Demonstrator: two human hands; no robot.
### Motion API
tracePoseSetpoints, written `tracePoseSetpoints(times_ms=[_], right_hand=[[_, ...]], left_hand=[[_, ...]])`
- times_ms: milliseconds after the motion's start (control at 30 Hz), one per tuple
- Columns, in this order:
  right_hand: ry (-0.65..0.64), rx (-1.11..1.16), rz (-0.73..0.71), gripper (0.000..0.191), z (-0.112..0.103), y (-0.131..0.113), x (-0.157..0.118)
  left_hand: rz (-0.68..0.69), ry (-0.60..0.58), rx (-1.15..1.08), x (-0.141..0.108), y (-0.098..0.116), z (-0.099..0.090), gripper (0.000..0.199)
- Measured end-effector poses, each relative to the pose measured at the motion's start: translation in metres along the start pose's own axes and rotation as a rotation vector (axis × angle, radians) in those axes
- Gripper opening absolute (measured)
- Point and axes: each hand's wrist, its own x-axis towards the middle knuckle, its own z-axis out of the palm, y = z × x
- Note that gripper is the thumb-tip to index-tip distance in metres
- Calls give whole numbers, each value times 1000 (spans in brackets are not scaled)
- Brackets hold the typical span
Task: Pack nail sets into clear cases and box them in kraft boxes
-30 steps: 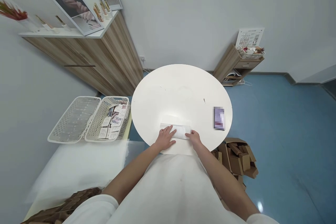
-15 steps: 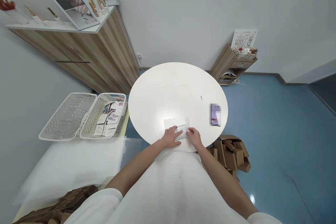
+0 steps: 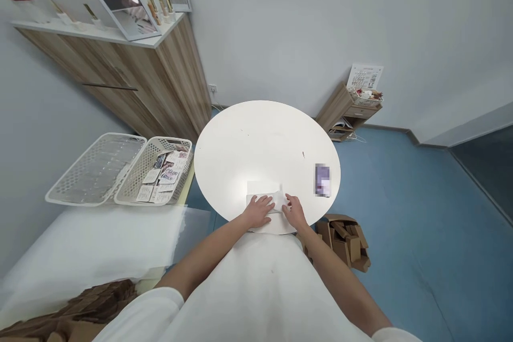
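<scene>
A thin white sheet (image 3: 259,187), perhaps folded paper or film, lies near the front edge of the round white table (image 3: 256,133). My left hand (image 3: 257,211) is flat on its lower part with the fingers apart, pressing it against the tabletop. At the sheet's right end, my right hand (image 3: 295,212) has its fingers bent, with thumb and fingertips closed on the thin edge. A small pale flap stands up just beyond those fingertips. White on white makes the sheet's exact outline hard to make out.
On the table's right lies a purple, blurred-out object (image 3: 323,180). White baskets (image 3: 148,200), one holding printed cards, stand at left. A cardboard box (image 3: 340,240) of brown pieces sits on the floor at right. Behind are a wooden cabinet (image 3: 168,80) and a small shelf unit (image 3: 340,107).
My left hand's fingers have spread and lie flatter over the sheet. The right hand has stayed near the sheet's right end, its fingers slightly shifted. The whole view has turned a little.
</scene>
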Motion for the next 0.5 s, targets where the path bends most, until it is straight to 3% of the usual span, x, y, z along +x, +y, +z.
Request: tracePoseSetpoints(times_ms=[67, 133, 200, 267, 400, 467, 500], right_hand=[[-30, -100, -67, 60, 5, -2, 4], [-153, -203, -178, 64, 16, -9, 6], [-250, -299, -249, 64, 30, -18, 5], [-275, -394, -267, 65, 43, -26, 1], [-268, -544, -260, 72, 57, -35, -7], [-273, -563, -262, 77, 59, -37, -8], [-273, -548, -264, 80, 60, -37, -8]], left_hand=[[12, -16, -22, -4, -3, -2, 53], [-13, -9, -51, -10, -5, -3, 53], [-113, 35, -99, -19, -6, -3, 55], [-346, 106, -185, -31, -7, 1, 61], [-980, 191, -473, -53, -9, 18, 82], [-1094, 196, -601, -58, -10, 28, 85], [-1056, 200, -626, -59, -10, 32, 83]])
